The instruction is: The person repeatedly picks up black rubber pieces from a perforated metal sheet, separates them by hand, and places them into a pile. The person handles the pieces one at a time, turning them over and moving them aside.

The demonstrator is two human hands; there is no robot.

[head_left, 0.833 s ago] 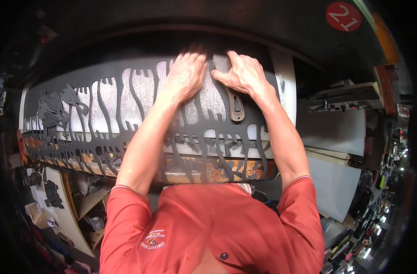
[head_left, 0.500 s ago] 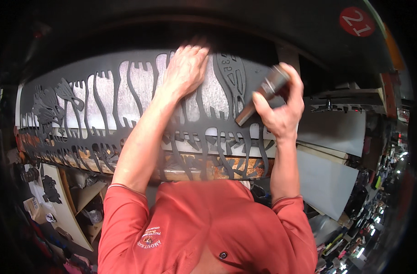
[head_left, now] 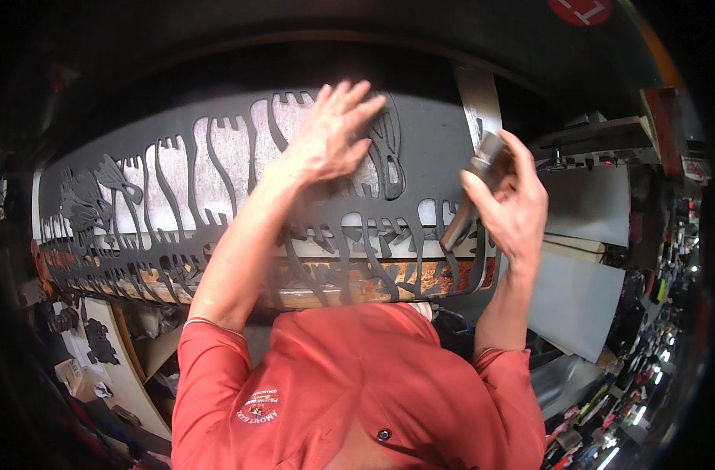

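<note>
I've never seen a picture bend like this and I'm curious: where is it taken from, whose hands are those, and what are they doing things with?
There's no robot here, just a person in a red shirt using bare hands. The camera sits on the person's head, looking down, and its very wide lens bends straight edges.

On the worktop lies a big black sheet full of cut-out shapes, with a pale surface showing through the holes. Loose black pieces lie heaped toward the left.

The left hand is spread over the sheet, holding nothing I can see; it's blurry, so I can't tell if it touches. The right hand grips a brownish, metal-looking tool.
</note>
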